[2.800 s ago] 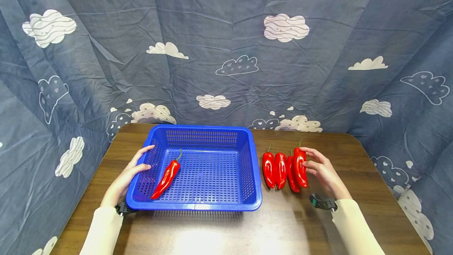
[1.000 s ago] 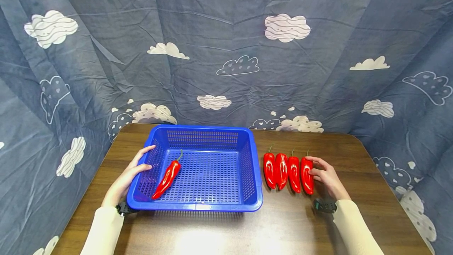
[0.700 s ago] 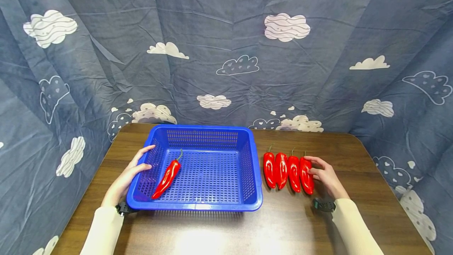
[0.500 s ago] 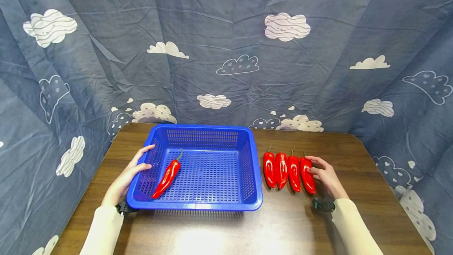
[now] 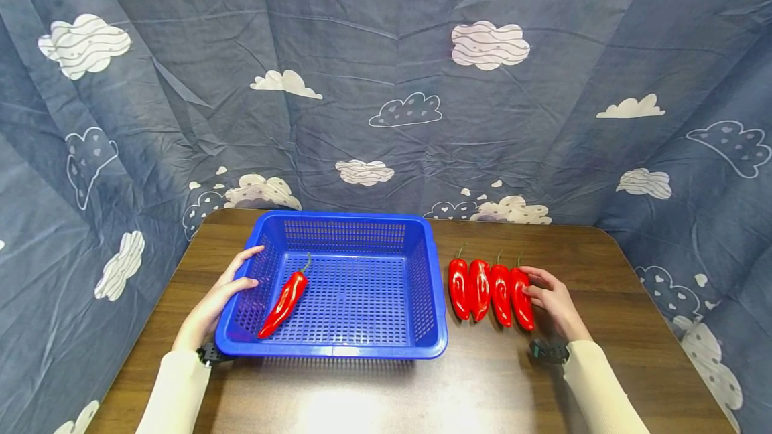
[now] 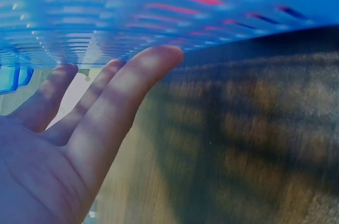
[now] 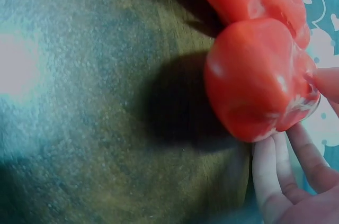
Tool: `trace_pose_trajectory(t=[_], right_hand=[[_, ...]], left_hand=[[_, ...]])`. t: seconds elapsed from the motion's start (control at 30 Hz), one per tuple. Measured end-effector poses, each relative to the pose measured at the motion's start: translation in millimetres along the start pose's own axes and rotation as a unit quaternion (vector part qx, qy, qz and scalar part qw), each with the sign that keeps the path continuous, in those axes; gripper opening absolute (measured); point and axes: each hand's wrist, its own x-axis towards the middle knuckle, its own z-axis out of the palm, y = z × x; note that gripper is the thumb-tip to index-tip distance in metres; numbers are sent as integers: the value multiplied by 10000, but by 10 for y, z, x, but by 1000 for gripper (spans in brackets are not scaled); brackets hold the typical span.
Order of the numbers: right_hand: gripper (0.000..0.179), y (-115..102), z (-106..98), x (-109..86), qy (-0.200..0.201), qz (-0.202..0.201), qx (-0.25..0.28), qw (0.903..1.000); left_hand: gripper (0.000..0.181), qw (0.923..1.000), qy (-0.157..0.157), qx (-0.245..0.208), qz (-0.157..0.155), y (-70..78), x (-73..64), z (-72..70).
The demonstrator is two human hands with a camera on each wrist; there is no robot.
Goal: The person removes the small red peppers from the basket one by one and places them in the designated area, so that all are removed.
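Note:
In the head view, a long red chili pepper (image 5: 521,303) with a thin green stem lies at the right end of a row. My right hand (image 5: 553,297) holds it from the right, forefinger near the stem end and thumb on its side. In the right wrist view the thumb presses the upper side of this pepper (image 7: 251,75), and other fingers reach beneath it. My left hand (image 5: 223,293) grips the left rim of a blue plastic basket (image 5: 338,351), with several fingers (image 6: 122,97) along its slatted outer wall. Inside, another red pepper (image 5: 285,303) lies slanted at the left.
Three more red peppers, a left one (image 5: 458,290), a middle one (image 5: 480,290) and a right one (image 5: 500,295), lie side by side between the basket and the held pepper. A dark blue cloud-print curtain (image 5: 386,153) hangs behind the brown wooden table (image 5: 603,286).
Since the earliest frame, my right hand has moved the held pepper from over its neighbour to the row's right end. Lately it has only turned slightly. My left hand and the basket have stayed put.

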Motion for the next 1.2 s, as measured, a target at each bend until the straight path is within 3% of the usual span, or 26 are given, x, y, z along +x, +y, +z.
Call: trace_pose_trajectory(t=[0.2, 0.67, 0.93, 1.1, 1.2], right_hand=[[47, 4, 1, -3, 92, 3, 32, 10000], [42, -172, -12, -52, 521, -599, 104, 9968], [38, -328, 121, -50, 315, -860, 451, 9948], [41, -426, 223, -47, 220, -845, 403, 9954], [39, -474, 276, -50, 98, -1081, 439, 9931]], left_hand=[[60, 10000, 23, -6, -26, 1, -2, 4], [60, 10000, -29, -70, 46, -5, -3, -7], [61, 9999, -43, -113, 16, -20, 1, -22], [62, 9999, -29, -123, -7, -26, -3, -31], [61, 9999, -4, -137, -52, -23, -8, -30]])
